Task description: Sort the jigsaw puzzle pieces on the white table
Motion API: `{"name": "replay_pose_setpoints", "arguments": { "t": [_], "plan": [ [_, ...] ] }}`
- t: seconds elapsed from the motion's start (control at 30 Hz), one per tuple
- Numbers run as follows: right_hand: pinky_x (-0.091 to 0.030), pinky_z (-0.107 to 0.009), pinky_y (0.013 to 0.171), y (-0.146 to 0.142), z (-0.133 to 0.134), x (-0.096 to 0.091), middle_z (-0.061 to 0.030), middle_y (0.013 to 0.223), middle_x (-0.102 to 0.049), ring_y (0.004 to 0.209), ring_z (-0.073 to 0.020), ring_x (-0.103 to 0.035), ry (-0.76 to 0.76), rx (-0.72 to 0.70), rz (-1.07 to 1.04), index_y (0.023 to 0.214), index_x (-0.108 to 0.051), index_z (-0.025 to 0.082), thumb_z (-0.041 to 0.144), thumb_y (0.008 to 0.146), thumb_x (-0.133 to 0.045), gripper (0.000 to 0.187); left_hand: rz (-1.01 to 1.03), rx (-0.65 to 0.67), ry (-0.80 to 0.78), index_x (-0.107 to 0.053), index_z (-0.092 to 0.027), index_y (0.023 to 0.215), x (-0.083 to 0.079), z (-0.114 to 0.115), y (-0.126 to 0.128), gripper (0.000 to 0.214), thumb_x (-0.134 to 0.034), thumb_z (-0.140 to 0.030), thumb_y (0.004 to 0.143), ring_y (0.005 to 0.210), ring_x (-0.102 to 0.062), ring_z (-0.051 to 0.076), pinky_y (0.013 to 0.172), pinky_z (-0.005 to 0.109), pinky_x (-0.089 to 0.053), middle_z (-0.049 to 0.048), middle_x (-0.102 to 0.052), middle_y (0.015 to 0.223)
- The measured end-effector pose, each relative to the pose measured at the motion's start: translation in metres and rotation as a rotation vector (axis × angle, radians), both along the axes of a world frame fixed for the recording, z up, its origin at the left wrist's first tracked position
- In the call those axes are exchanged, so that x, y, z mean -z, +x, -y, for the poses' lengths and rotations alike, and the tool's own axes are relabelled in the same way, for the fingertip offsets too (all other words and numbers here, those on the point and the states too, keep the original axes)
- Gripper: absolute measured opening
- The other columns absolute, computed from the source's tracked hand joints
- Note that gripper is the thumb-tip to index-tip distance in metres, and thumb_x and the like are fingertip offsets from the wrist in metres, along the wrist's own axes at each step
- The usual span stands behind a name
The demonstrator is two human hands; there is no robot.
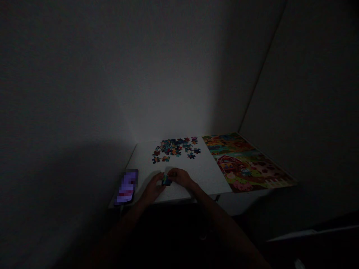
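Note:
Near the front edge of the white table [185,183], my left hand [153,188] and my right hand [181,177] meet around a small dark puzzle piece [166,181] with blue and green on it. The fingers of my left hand grip its left side. My right hand is closed over its upper right, with another darker bit at the fingertips that is too dim to make out. Beyond my hands lies a loose heap of colourful puzzle pieces [171,147]. Two single pieces, one of them an orange and green piece [166,158], lie at the heap's near side.
A phone [126,186] with a lit, blurred screen lies at the table's left edge, a cable at its lower end. A colourful farm picture sheet [246,164] covers the right side. Walls [174,74] rise behind and to the right. The room is dim.

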State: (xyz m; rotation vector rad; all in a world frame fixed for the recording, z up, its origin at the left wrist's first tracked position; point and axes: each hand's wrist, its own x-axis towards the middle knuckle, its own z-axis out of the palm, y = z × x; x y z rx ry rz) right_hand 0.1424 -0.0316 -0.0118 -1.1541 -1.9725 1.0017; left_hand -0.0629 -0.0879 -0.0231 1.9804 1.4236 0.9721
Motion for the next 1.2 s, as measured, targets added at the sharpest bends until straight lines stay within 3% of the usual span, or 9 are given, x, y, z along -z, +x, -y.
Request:
{"name": "replay_pose_setpoints", "arguments": {
  "t": [0.2, 0.33, 0.4, 0.57, 0.73, 0.93, 1.2],
  "plan": [
    [-0.048, -0.026, 0.087, -0.003, 0.008, -0.004, -0.0027, 0.108, -0.069, 0.097, -0.0156, -0.065, 0.206, -0.054, 0.222, 0.103, -0.072, 0.025, 0.030, 0.087, -0.066, 0.018, -0.045, 0.015, -0.007, -0.066, -0.020, 0.117, -0.003, -0.001, -0.002, 0.037, -0.060, -0.029, 0.082, 0.129, -0.053, 0.025, 0.111, 0.047, -0.040, 0.0105, -0.058, 0.137],
    [-0.049, -0.027, 0.085, 0.001, 0.001, -0.004, -0.0034, 0.106, -0.071, 0.092, -0.0157, -0.066, 0.113, -0.042, 0.115, 0.103, -0.073, 0.022, 0.032, 0.091, -0.061, 0.019, -0.062, 0.038, 0.014, -0.070, -0.023, 0.112, -0.002, 0.001, 0.003, 0.032, -0.056, -0.029, 0.084, 0.126, -0.056, 0.024, 0.112, 0.046, -0.039, 0.0080, -0.061, 0.134],
    [-0.050, -0.026, 0.083, 0.016, -0.010, -0.008, -0.0039, 0.105, -0.072, 0.093, -0.0157, -0.066, 0.075, 0.009, 0.085, 0.103, -0.072, 0.021, 0.030, 0.093, -0.056, 0.021, -0.088, 0.030, 0.038, -0.070, -0.024, 0.113, -0.002, 0.003, 0.004, 0.032, -0.054, -0.030, 0.087, 0.125, -0.056, 0.024, 0.111, 0.046, -0.041, 0.0083, -0.061, 0.133],
    [-0.048, -0.029, 0.087, 0.089, -0.056, -0.021, -0.0107, 0.111, -0.069, 0.101, -0.0205, -0.064, 0.095, 0.409, 0.315, 0.106, -0.070, 0.017, 0.025, 0.092, -0.052, 0.025, -0.210, 0.050, 0.098, -0.069, -0.028, 0.115, 0.000, 0.002, -0.001, 0.031, -0.050, -0.029, 0.091, 0.123, -0.058, 0.023, 0.108, 0.045, -0.045, 0.0067, -0.061, 0.133],
    [-0.047, -0.029, 0.085, 0.134, -0.113, -0.018, -0.0126, 0.105, -0.070, 0.098, -0.0226, -0.065, 0.073, 0.504, 0.437, 0.106, -0.071, 0.017, 0.017, 0.086, -0.053, 0.027, -0.290, 0.111, 0.049, -0.067, -0.031, 0.117, -0.003, -0.006, 0.020, 0.032, -0.052, -0.025, 0.090, 0.118, -0.059, 0.024, 0.103, 0.044, -0.049, 0.0050, -0.062, 0.129],
    [-0.043, -0.032, 0.100, 0.141, -0.154, -0.015, -0.0121, 0.121, -0.067, 0.116, -0.0227, -0.059, 0.116, 0.585, 0.444, 0.122, -0.066, 0.015, 0.007, 0.083, -0.040, 0.047, -0.297, 0.170, -0.036, -0.065, -0.030, 0.118, -0.021, -0.030, 0.065, 0.039, -0.054, -0.014, 0.084, 0.111, -0.059, 0.024, 0.099, 0.042, -0.048, 0.0050, -0.064, 0.117],
    [-0.041, -0.031, 0.104, 0.134, -0.142, -0.005, -0.0113, 0.130, -0.063, 0.120, -0.0214, -0.058, 0.144, 0.557, 0.431, 0.127, -0.063, 0.016, 0.010, 0.088, -0.039, 0.046, -0.279, 0.192, -0.086, -0.067, -0.029, 0.109, -0.029, -0.051, 0.076, 0.036, -0.059, -0.014, 0.077, 0.106, -0.060, 0.025, 0.095, 0.039, -0.048, 0.0038, -0.064, 0.112]
  ]
}}
